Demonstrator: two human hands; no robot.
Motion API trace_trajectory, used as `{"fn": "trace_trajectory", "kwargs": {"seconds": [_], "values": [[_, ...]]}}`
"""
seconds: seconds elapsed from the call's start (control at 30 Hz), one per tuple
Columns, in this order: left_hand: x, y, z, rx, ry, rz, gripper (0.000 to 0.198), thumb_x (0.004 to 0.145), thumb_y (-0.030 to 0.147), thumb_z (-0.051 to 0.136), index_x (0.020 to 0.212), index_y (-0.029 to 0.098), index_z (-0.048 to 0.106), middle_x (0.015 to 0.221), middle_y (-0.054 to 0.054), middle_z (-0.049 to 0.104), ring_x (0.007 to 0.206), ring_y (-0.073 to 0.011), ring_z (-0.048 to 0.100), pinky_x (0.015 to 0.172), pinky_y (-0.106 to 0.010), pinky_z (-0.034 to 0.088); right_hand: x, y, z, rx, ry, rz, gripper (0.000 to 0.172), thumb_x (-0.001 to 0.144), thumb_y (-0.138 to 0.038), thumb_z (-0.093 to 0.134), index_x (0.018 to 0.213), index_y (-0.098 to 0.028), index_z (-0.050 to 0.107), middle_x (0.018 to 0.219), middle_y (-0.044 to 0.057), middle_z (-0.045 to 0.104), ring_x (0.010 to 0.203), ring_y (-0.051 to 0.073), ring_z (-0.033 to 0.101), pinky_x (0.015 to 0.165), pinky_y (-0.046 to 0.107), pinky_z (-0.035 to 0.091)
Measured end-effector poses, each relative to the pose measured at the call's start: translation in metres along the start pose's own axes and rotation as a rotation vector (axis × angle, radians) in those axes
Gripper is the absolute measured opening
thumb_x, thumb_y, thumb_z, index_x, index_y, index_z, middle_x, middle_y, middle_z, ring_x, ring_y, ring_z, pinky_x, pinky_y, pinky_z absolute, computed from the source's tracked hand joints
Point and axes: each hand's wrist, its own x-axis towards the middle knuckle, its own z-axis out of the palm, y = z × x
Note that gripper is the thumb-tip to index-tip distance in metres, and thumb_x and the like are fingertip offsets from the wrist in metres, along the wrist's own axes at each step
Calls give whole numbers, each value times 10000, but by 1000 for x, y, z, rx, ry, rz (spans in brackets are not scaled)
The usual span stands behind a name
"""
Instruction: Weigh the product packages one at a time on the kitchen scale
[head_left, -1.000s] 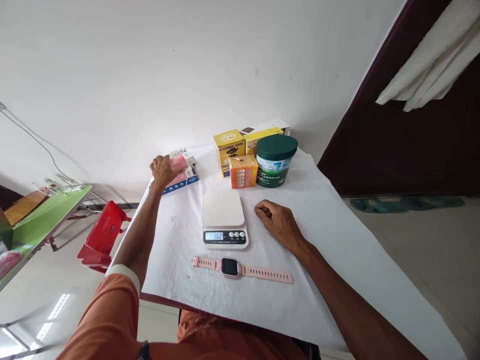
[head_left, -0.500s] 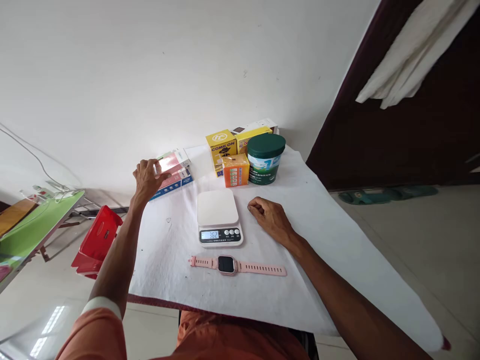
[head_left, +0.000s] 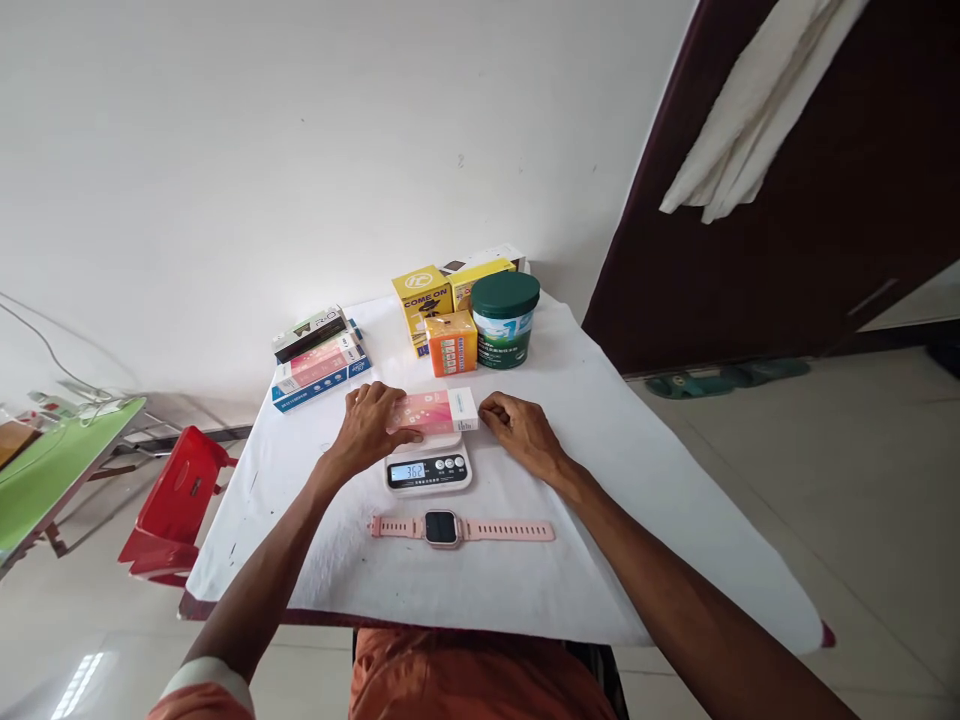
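Observation:
A flat pink box [head_left: 439,410] lies across the platform of a small white kitchen scale [head_left: 429,464], whose display reads 362. My left hand [head_left: 369,428] is closed on the box's left end. My right hand [head_left: 520,430] touches the box's right end with curled fingers, resting on the white cloth. A pink smartwatch [head_left: 442,528] lies flat with its strap spread out, just in front of the scale.
A stack of flat boxes [head_left: 319,359] sits at the table's far left. At the back stand yellow boxes [head_left: 422,297], an orange box [head_left: 451,343] and a green-lidded tub [head_left: 504,319]. A red stool [head_left: 177,491] and a green table [head_left: 52,468] are at left.
My left hand lifted the pink box off the stack at far left and carried it over to the scale. My right hand shifted to the box's right end. The view drifted.

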Motion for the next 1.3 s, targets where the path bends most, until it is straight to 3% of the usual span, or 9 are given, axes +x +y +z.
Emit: {"fn": "trace_trajectory", "kwargs": {"seconds": [0.1, 0.2, 0.37, 0.53, 0.67, 0.77, 0.87, 1.07, 1.3], "values": [[-2, -5, -13, -105, 80, -4, 656, 790, 645, 773, 1295, 255, 623, 1219, -117, 655, 1163, -335, 595, 1031, -531, 438, 1, 0, 0, 9, -8, 11, 120, 875, -232, 540, 836, -214, 651, 792, 33, 736, 725, 188, 679, 687, 283, 485], [-12, -18, -21, -269, 315, -88, 511, 889, 599, 692, 1263, 255, 640, 1223, -98, 673, 1153, -280, 632, 1019, -457, 475, 1, 0, 0, 27, -6, 14, 124, 874, -248, 543, 836, -218, 657, 798, 33, 740, 729, 189, 678, 683, 286, 486], [-44, -45, 6, -354, 690, -431, 411, 1002, 541, 494, 1133, 193, 670, 1118, -98, 717, 1009, -220, 669, 899, -366, 514, -1, -3, -1, 118, 1, 56, 145, 865, -310, 570, 802, -213, 659, 746, 21, 706, 691, 184, 645, 657, 291, 484], [-54, -52, 38, -396, 546, -578, 427, 980, 550, 456, 1022, 187, 675, 973, -82, 739, 841, -201, 655, 774, -332, 503, -1, -19, -21, 268, 105, 77, 210, 906, -399, 578, 887, -205, 656, 750, 4, 664, 621, 161, 618, 624, 293, 503], [-47, -46, 39, -432, 531, -551, 423, 977, 547, 454, 1042, 189, 671, 1004, -87, 746, 855, -200, 661, 785, -331, 508, 6, -49, -31, 57, 103, -148, 232, 915, -412, 646, 1041, -221, 691, 1023, 69, 729, 928, 239, 682, 739, 342, 545], [-47, -46, 39, -455, 525, -538, 417, 967, 541, 471, 1058, 186, 670, 1064, -104, 749, 923, -219, 680, 769, -330, 509, 14, -73, -15, -148, 6, -377, 438, 895, -431, 716, 1274, -228, 638, 1320, 128, 669, 1246, 317, 594, 992, 474, 515], [-51, -47, 39, -477, 522, -544, 425, 951, 555, 496, 1062, 185, 674, 1064, -112, 749, 952, -234, 689, 725, -320, 503, 20, -90, 10, -364, -167, -455, 616, 827, -425, 809, 1353, -198, 582, 1397, 163, 621, 1318, 341, 541, 1099, 537, 426], [-52, -49, 34, -465, 546, -557, 410, 942, 537, 506, 1068, 189, 683, 1047, -109, 751, 950, -237, 693, 749, -335, 518, 29, -103, 33, -545, -303, -373, 407, 889, -245, 751, 1254, -119, 623, 1231, 162, 674, 1163, 339, 600, 945, 504, 476], [-52, -48, 30, -464, 548, -538, 382, 922, 513, 535, 1056, 191, 691, 1016, -102, 750, 928, -238, 695, 803, -367, 539, 33, -92, 11, -498, -244, -385, 312, 901, -252, 727, 1195, -176, 652, 1224, 127, 679, 1165, 300, 589, 942, 443, 451]]}}
